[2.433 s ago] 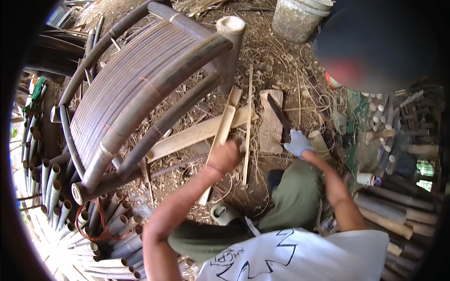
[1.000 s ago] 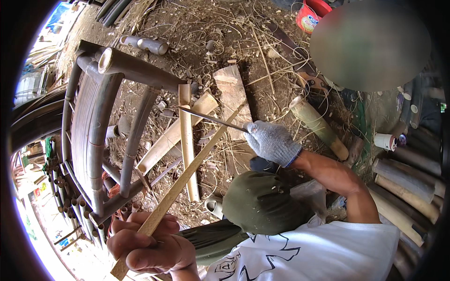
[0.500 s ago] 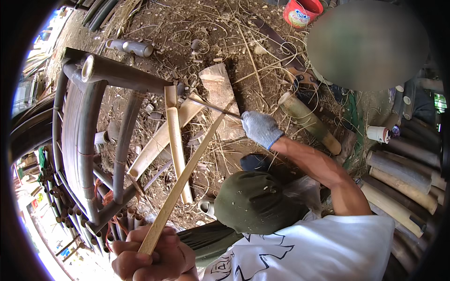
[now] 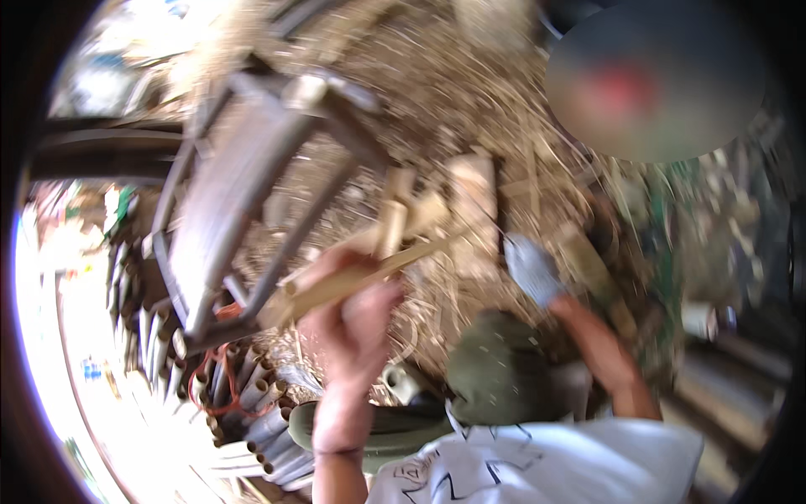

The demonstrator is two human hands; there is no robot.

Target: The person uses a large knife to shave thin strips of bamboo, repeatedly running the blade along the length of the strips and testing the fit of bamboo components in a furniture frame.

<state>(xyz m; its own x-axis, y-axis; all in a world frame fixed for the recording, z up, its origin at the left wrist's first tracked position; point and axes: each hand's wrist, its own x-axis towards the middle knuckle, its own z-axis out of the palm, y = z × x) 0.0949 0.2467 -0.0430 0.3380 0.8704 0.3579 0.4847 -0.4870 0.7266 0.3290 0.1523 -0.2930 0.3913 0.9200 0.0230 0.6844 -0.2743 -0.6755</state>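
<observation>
My left hand (image 4: 357, 323), bare and blurred by motion, is closed around one end of a long, flat bamboo strip (image 4: 420, 252). The strip's other end points right, toward a flat wooden block (image 4: 472, 181) on the ground. My right hand (image 4: 531, 267), in a grey glove, grips what looks like a slim, dark-bladed knife (image 4: 485, 214); its handle is hidden in the glove. The blade slants up and left over the block. Split bamboo pieces (image 4: 391, 228) lie crossed beside the block, partly behind the strip and my left hand.
A dark bamboo chair frame (image 4: 315, 197) stands to the left. Below it are many bamboo tubes (image 4: 256, 395). A short bamboo tube (image 4: 592, 265) lies beyond my gloved hand, with stacked poles (image 4: 735, 395) at the right. Shavings cover the dirt floor. A blurred patch hides the upper right.
My left hand has moved up and away from my body with the bamboo strip. The whole view has shifted, so the scene sits farther right, and much is motion-smeared. My right hand still grips the knife.
</observation>
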